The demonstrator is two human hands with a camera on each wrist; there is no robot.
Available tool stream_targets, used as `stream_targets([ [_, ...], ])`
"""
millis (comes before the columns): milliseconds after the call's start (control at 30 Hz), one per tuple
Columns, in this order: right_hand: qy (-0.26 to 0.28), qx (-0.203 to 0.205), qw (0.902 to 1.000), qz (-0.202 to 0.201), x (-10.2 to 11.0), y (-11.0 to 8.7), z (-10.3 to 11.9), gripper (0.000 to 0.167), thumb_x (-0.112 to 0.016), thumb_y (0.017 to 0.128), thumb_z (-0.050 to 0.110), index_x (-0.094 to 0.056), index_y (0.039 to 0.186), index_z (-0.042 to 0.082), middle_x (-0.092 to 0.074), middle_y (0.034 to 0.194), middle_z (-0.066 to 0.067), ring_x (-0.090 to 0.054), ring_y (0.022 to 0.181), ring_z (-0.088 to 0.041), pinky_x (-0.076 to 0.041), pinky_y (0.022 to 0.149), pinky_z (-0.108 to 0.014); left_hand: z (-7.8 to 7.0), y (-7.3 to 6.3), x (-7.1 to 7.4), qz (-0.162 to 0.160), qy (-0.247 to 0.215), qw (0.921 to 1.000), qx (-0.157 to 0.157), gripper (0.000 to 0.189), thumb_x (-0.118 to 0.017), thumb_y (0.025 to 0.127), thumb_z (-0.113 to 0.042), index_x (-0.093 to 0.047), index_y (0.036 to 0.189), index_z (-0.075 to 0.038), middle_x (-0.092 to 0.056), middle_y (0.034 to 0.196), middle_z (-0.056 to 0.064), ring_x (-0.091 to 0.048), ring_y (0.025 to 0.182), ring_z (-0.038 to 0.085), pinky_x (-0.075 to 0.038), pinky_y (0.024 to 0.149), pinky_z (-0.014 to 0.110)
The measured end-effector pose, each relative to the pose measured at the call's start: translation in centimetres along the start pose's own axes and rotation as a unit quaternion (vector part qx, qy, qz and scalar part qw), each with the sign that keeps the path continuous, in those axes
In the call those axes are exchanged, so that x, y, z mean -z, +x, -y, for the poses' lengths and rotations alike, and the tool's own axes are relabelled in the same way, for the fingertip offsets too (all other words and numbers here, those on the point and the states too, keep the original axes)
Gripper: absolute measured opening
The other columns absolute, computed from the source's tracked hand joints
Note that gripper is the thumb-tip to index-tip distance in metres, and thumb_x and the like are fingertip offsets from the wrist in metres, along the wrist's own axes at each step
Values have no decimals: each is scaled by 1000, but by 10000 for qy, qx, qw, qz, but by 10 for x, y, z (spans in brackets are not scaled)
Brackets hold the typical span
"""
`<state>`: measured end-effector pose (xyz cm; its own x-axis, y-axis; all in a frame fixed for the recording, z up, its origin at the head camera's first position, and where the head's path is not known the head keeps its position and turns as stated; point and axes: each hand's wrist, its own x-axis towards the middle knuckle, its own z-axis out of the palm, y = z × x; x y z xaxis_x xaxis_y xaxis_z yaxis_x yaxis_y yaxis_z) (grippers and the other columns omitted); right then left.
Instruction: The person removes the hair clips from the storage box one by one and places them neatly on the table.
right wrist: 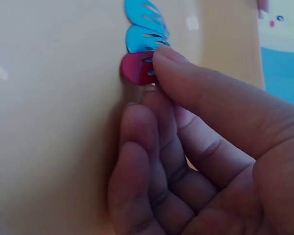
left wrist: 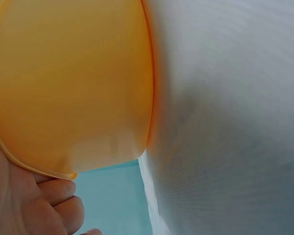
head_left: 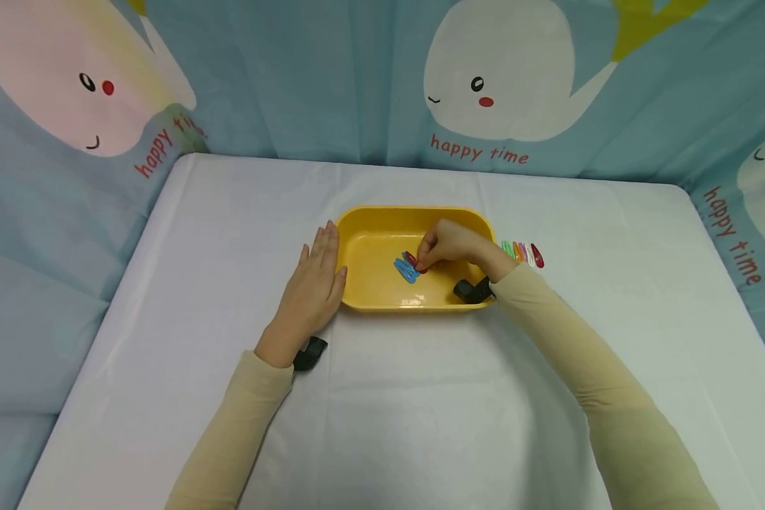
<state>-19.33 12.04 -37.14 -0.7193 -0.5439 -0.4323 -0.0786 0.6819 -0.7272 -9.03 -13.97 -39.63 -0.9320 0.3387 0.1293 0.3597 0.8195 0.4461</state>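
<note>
A shallow yellow plastic tray (head_left: 372,292) stands on the table. Inside it, several blue snap hair clips (head_left: 405,270) lie close together. My right hand (head_left: 451,243) reaches over the right end and pinches a red snap hair clip (right wrist: 136,68) between thumb and fingertips, right beside the blue clips (right wrist: 143,39). The fingers cover part of that red clip. Along the tray's left end lies my left hand (head_left: 314,285), fingers straight, touching the rim (left wrist: 27,166); no clip is in it.
Outside the tray's right end is a row of hair clips in green, orange, pink, white and red (head_left: 537,256), partly hidden by the right wrist. A white cloth (head_left: 395,411) covers the table. Behind hangs a blue curtain (head_left: 312,78) with whale prints.
</note>
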Motion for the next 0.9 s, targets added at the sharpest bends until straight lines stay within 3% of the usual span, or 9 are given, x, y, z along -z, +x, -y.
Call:
stream_targets([
  [433, 1196, -23, 9927, -115, 6, -7, -4, 11, -67, 85, 1, -68, 87, -9, -67, 73, -9, -64, 62, -16, -55, 63, -29, -2, 2, 0, -67, -16, 10000, -51, 59, -32, 102, -23, -10, 148, 6, -7, 156, 17, -6, 143, 25, -10, 113, 48],
  [633, 1367, -71, 9899, -373, 10, -17, 2, 12, -67, 85, 2, -68, 88, -10, -68, 75, -10, -65, 63, -18, -56, 65, -32, -3, 3, -1, -10, 17, 10000, -9, 59, -32, 102, -23, -10, 148, 6, -7, 156, 16, -5, 143, 25, -9, 113, 47],
  [900, 1473, 11, 9868, -672, 16, -35, 7, 14, -68, 85, 5, -70, 88, -8, -69, 79, -11, -67, 72, -30, -56, 71, -37, -1, 0, -1, 25, 13, 10000, 66, 60, -33, 102, -22, -8, 149, 4, -6, 156, 15, -4, 144, 24, -8, 114, 47],
])
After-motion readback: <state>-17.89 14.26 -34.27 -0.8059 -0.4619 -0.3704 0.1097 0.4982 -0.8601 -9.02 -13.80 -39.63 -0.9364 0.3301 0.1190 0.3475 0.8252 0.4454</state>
